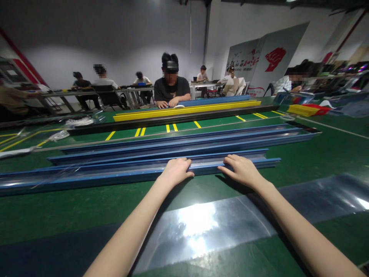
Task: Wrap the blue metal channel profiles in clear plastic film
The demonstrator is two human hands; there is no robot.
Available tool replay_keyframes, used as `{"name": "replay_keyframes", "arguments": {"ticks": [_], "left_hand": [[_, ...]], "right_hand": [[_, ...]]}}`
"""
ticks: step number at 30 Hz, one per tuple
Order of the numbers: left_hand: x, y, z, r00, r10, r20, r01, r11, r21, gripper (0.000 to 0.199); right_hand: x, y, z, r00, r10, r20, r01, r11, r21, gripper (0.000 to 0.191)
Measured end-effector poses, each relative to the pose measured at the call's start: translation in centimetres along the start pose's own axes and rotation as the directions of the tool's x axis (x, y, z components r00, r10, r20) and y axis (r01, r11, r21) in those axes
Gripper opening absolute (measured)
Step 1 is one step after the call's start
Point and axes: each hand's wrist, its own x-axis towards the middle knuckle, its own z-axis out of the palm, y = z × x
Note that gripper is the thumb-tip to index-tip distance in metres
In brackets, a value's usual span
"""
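A long blue channel (115, 175) lies across the green table, the nearest of several blue channels. My left hand (177, 170) grips its near edge around the middle of the view, with the thumb on the front side and the fingers over the rim. To the right, my right hand (240, 169) rests at the same channel near its right end, fingers over the near rim and thumb spread apart from them. Clear film lies over the channel's left part. Between me and the channel, a wide shiny transparent strip (219, 221) lies flat on the table.
More blue channels (201, 144) lie just beyond. Farther back are a black bar (201, 117), a yellow channel (187, 110) and a seated person (172, 86) across the table. Yellow and red trays (302, 110) stand at the back right; crumpled plastic (80, 121) lies back left.
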Motion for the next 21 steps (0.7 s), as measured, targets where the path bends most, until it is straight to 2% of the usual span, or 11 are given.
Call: {"name": "replay_keyframes", "arguments": {"ticks": [4,10,14,21], "left_hand": [[-1.3,0.1,1.1,0.989,0.045,-0.141,-0.030,0.994,0.105,0.023],[-2.9,-0.1,2.7,0.951,-0.011,-0.308,0.067,0.983,0.172,0.028],[-3.1,-0.4,3.2,0.934,-0.024,-0.358,0.085,0.984,0.155,0.033],[-3.2,-0.4,3.7,0.915,-0.041,-0.401,0.107,0.984,0.143,0.033]], "right_hand": [[0.9,-1.8,-0.1,1.000,-0.018,0.023,0.017,0.999,0.048,0.039],[1.9,-3.5,-0.2,0.997,-0.055,0.060,0.052,0.997,0.050,0.038],[2.2,-3.8,0.0,0.996,-0.085,0.042,0.081,0.994,0.074,0.038],[2.0,-3.6,0.5,0.993,-0.093,-0.078,0.101,0.989,0.109,0.033]]}}
